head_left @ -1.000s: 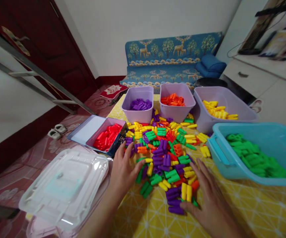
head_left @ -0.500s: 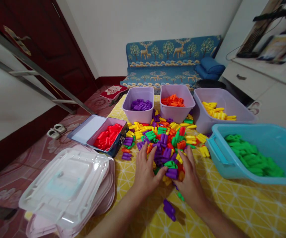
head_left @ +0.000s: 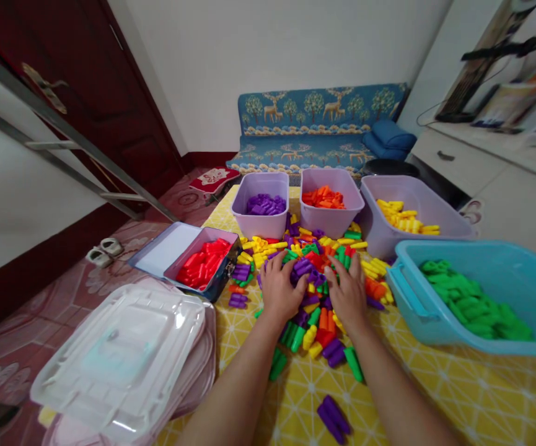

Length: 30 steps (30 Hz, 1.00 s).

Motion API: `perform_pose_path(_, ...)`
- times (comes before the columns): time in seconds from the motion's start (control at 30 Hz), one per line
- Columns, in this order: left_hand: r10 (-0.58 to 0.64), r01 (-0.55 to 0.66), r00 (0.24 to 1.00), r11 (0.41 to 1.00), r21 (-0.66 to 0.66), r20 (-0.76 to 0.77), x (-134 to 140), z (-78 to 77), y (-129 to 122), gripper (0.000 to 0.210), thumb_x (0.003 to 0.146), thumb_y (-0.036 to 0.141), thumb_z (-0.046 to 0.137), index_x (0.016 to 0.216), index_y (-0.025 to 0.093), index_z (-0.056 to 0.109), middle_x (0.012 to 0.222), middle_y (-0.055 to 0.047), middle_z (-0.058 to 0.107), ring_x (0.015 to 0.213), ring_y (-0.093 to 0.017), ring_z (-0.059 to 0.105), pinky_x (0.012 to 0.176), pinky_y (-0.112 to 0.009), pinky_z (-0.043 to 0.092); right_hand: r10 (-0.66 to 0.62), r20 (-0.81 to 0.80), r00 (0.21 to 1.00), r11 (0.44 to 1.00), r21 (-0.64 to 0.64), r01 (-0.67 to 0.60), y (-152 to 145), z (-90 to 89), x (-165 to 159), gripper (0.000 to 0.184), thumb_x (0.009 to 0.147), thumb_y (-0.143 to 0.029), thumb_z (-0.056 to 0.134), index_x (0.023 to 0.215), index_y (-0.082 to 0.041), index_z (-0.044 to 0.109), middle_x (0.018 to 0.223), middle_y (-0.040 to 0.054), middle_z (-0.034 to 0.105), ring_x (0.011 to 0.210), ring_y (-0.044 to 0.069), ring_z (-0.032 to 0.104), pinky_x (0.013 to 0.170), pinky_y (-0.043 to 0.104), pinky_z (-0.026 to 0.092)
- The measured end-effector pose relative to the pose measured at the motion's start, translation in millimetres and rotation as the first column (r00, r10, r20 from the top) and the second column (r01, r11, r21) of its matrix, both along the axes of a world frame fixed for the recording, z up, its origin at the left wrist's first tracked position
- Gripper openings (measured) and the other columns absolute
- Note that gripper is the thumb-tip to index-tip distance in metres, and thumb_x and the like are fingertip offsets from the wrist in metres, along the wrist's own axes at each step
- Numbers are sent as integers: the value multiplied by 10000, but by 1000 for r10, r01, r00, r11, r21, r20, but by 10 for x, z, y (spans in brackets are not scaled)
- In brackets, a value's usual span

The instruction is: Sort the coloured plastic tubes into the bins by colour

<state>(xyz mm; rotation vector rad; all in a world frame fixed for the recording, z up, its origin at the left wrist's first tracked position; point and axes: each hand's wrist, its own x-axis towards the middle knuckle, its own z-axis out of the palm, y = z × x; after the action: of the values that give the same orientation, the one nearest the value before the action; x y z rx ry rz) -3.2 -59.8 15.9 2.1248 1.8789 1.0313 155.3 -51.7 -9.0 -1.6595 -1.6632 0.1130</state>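
A heap of small plastic building pieces [head_left: 325, 327] in purple, green, yellow, orange and red is spread over the middle of the table. My left hand [head_left: 281, 291] rests on its left side with fingers spread and curved over the pieces. On the heap's right side lies my right hand [head_left: 347, 292], its fingers also apart and bent. Purple pieces [head_left: 302, 269] show between the two hands. Neither hand is closed around a piece, though the pieces under the fingertips are partly hidden. Closer to me, a purple piece [head_left: 333, 419] sits alone on the yellow tablecloth [head_left: 290, 402].
Behind the heap stand lilac bins holding purple [head_left: 266, 205], orange [head_left: 324, 197] and yellow pieces [head_left: 404, 218]. At right is a turquoise tub [head_left: 416, 310] of green pieces. Left are an open box [head_left: 221, 291] of red pieces and stacked lids [head_left: 128, 347].
Both hands have moved forward, away from me, over the heap. More pieces now lie spread out between my forearms, and the view has tilted slightly.
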Motion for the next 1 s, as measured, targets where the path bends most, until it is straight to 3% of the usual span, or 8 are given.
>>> perform_pose_path(0.17,-10,8,998,1000,26,59,-23,-20,13,362,775,364,655,1112,234,657,1322,-64,544,1210,-272,480,1053,-461,358,-61,183,981,994,-73,76,-14,76,-18,414,938,-438,387,1220,-249,624,1489,134,316,1345,357,301,1044,523,309)
perform_pose_path(0.37,-54,48,989,998,44,135,-51,-24,21,393,779,335,651,1158,235,631,1298,-70,568,1202,-267,502,1043,-462,372,-111,233,966,994,32,106,-18,86,59,413,895,-408,464,1222,-186,582,1208,179,542,1084,327,505,901,490,404)
perform_pose_path(0.53,-68,57,977,996,62,200,-66,-35,30,440,798,390,637,1206,230,600,1267,-88,593,1168,-272,532,1013,-463,398,-137,111,984,990,61,131,23,12,260,197,827,-278,520,979,-181,602,945,115,599,921,276,552,784,403,447)
perform_pose_path(0.67,-81,62,971,994,87,224,-65,-31,24,379,810,388,633,1155,233,630,1224,-80,621,1148,-257,547,1017,-453,396,-158,-224,962,975,122,188,13,-2,304,141,808,-266,541,920,-183,566,877,79,616,847,242,583,797,397,464)
perform_pose_path(0.77,-110,76,959,987,138,260,-65,-36,7,333,833,371,617,1142,246,634,1203,-64,636,1186,-242,527,1061,-453,350,47,-537,842,981,183,63,-40,43,206,266,816,-303,583,1046,-178,537,1005,94,633,948,229,609,871,407,475)
perform_pose_path(0.83,-175,129,938,977,167,300,-71,-51,-5,358,842,377,611,1176,249,610,1213,-59,634,1194,-230,524,1080,-443,330,184,-646,740,980,182,-84,-88,89,105,356,806,-307,619,1124,-181,519,1102,112,629,1026,226,610,913,412,472)
perform_pose_path(0.9,-243,186,903,965,186,356,-80,-70,-13,442,825,412,628,1227,236,574,1216,-66,633,1169,-232,541,1079,-436,331,253,-670,698,967,160,-196,-136,134,10,391,794,-305,647,1149,-192,528,1135,111,632,1056,226,608,929,413,474)
perform_pose_path(1.0,-280,228,830,960,166,483,-90,-89,-15,480,783,461,662,1181,198,602,1141,-79,661,1080,-243,582,1001,-405,408,328,-611,720,941,146,-305,-197,180,-86,407,788,-300,662,1168,-215,545,1138,93,648,1044,222,620,913,404,495)
